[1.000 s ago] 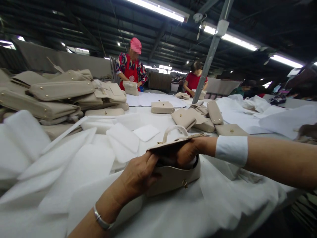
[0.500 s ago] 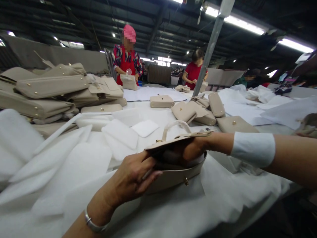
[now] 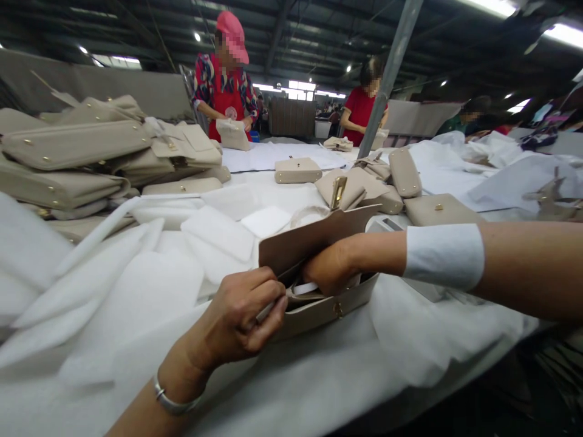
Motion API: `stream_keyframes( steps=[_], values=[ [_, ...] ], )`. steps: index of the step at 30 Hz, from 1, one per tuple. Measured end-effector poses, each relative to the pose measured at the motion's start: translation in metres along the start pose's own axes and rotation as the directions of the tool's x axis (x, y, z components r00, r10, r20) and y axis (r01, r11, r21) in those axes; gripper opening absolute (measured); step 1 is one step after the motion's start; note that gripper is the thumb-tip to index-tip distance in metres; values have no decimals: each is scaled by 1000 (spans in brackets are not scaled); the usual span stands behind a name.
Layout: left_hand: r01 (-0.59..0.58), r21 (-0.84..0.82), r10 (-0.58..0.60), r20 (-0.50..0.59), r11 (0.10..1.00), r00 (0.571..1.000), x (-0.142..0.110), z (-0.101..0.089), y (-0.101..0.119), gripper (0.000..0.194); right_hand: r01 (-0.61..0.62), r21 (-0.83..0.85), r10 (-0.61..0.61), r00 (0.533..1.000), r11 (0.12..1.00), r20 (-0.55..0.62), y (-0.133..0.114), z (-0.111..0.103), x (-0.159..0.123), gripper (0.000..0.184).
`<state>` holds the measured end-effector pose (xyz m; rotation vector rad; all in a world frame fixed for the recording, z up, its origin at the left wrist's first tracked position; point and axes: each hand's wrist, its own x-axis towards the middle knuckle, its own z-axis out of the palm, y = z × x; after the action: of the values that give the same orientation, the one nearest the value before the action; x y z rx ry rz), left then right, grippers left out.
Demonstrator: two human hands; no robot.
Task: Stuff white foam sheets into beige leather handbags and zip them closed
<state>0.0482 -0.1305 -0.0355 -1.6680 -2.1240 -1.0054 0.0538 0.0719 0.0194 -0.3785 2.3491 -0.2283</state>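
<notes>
Head view, lower middle of the frame:
- beige leather flap handbag (image 3: pixel 330 309) lying open between both hands
- left hand (image 3: pixel 239 318) curled, pinching a thin pale strip (image 3: pixel 268 311) at the bag's mouth
- right hand (image 3: pixel 330 268) half-closed beneath the raised flap (image 3: pixel 296 243); its grip is hidden

light: overhead fluorescent tubes (image 3: pixel 565 35) | shadows: soft | ceiling: dim | edges: wide-angle stretching
</notes>
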Motion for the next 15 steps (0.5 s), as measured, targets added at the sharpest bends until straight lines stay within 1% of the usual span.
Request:
stream_keyframes(
  steps=[2,5,6,7,8,10,12,13,15],
  values=[
    [18,14,-18,-14,1000,1000,-1,-1,2,12,29,-117,-35,998,993,-53,0,8,-9,21],
    [97,83,-100,37,992,994,0,-6,10,16,62,-142,-95,968,988,-234,5,18,-21,31],
    [139,132,-148,65,982,987,1,-8,14,17,63,-143,-101,955,988,-279,7,19,-24,32],
    [183,191,-204,94,964,974,3,-10,18,19,56,-137,-95,950,989,-298,8,19,-26,31],
    [229,257,-266,123,939,956,6,-13,22,19,45,-123,-79,956,991,-282,8,18,-28,29],
    [287,378,-373,178,880,911,14,-17,30,20,37,-78,-51,979,996,-198,7,13,-29,26],
    [290,452,-425,232,844,875,23,-18,37,17,50,-36,-54,993,998,-109,6,8,-28,24],
    [286,478,-440,248,831,863,27,-18,40,15,62,-26,-64,994,998,-89,6,6,-28,23],
    [288,527,-465,239,799,852,31,-12,43,15,71,-45,-74,994,996,-75,5,4,-26,19]
  ],
)
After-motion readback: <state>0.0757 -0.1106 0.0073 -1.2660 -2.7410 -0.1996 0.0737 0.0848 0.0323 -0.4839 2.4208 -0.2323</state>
